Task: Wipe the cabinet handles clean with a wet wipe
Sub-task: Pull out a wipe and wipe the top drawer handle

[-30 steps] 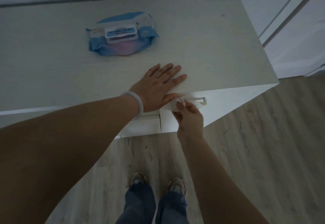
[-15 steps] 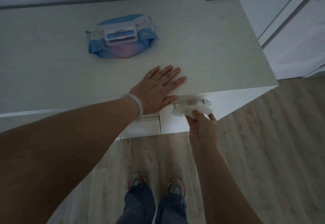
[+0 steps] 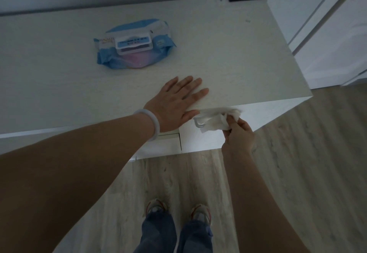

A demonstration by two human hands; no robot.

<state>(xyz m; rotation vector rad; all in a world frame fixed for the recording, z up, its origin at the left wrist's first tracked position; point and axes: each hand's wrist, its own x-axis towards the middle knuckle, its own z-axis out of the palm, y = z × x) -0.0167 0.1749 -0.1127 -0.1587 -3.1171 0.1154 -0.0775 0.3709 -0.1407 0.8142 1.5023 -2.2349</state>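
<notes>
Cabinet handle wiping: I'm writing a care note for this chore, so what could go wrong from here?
The wet wipe is bunched over the handle, so parts may stay unwiped. The right hand only pinches one end, so the wipe might slip off. The left hand lies flat on the cabinet top; leaning may smudge it.

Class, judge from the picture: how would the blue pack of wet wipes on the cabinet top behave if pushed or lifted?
The pack of wet wipes has crinkled, soft-looking film, so it would probably sag when lifted. It lies flat and low, so it would likely slide rather than roll or tip.
</notes>
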